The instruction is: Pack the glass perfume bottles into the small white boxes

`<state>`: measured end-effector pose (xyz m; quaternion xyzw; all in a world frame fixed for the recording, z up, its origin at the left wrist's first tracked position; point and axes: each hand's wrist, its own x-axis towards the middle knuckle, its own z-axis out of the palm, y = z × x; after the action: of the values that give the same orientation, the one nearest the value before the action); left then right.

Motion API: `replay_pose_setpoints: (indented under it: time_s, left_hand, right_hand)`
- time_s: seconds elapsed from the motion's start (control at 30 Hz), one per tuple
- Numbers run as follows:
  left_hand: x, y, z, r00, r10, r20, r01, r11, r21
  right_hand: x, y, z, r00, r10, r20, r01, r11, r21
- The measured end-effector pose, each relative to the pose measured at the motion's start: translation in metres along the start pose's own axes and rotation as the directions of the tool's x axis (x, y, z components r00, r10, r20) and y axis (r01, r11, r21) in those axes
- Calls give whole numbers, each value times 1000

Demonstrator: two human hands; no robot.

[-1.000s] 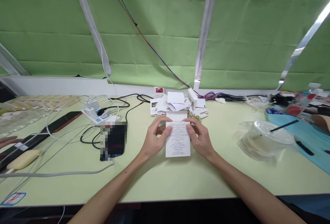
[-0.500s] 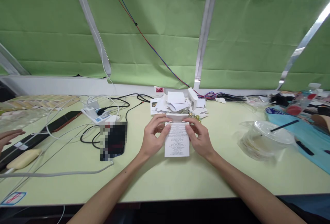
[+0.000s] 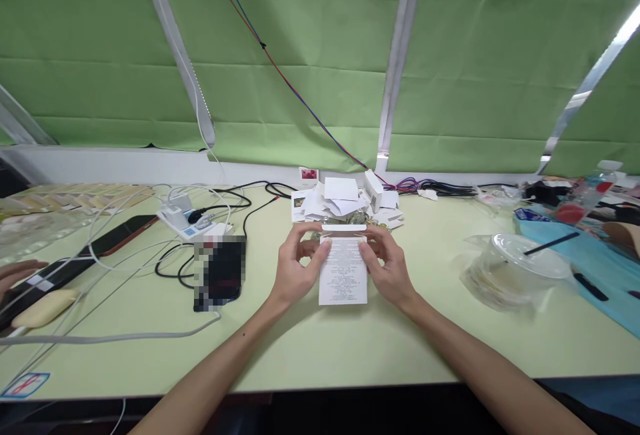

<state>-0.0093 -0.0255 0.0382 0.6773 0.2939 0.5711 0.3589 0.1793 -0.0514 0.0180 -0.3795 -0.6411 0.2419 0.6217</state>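
A white printed paper leaflet [image 3: 343,273] lies on the pale green table [image 3: 310,341] in front of me, its top strip folded up toward me. My left hand [image 3: 295,266] pinches the leaflet's upper left edge, thumb on the printed face. My right hand [image 3: 388,265] pinches the upper right edge the same way. Both hands are closed on the paper. Just behind them sits a heap of small white cards and boxes [image 3: 345,203].
A black device [image 3: 220,273] with cables lies at left, by a white power strip [image 3: 193,223] and a dark phone [image 3: 123,235]. Another person's hand [image 3: 15,273] shows at the far left edge. A clear lidded cup in plastic [image 3: 510,268] and blue sheet [image 3: 590,268] are at right.
The leaflet's top strip has folded further up and over, and both hands shifted slightly left with it. The other person's hand at far left moved a little.
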Motion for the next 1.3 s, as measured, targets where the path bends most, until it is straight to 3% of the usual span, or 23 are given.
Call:
replay_pose_setpoints:
  time_s: [0.57,1.0,1.3]
  left_hand:
    - [3,-1,-1,996,63,57,-64,998,22]
    - [3,-5,0,1000,-4,27,5,1000,-27]
    - [5,-4,-1,996,84,16,-85,996,25]
  right_hand:
    - [0,0,1,997,75,-12,-75,996,39]
    - [0,1,0,998,-42,38,45,994,-99]
    - [0,2,-1,996,-49,68,55,994,-99]
